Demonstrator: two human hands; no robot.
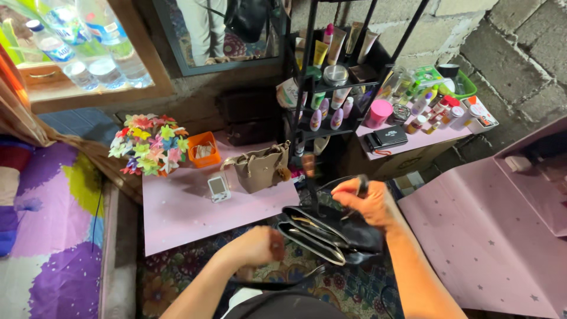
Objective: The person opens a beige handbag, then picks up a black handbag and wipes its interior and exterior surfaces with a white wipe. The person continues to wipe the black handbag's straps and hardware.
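Both hands grip a black bag (pixel 331 233), left hand (pixel 255 246) at its near edge, right hand (pixel 369 204) clutching its strap, just off the low table (pixel 189 215) edge.

Upper left of my view stand clear water bottles (pixel 88 41) with blue-white labels; tubes (pixel 336 44) and small bottles (pixel 434 109) crowd the upper-centre rack and the table right of it.

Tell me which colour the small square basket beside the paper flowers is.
Orange: the small square basket, seen in the head view.
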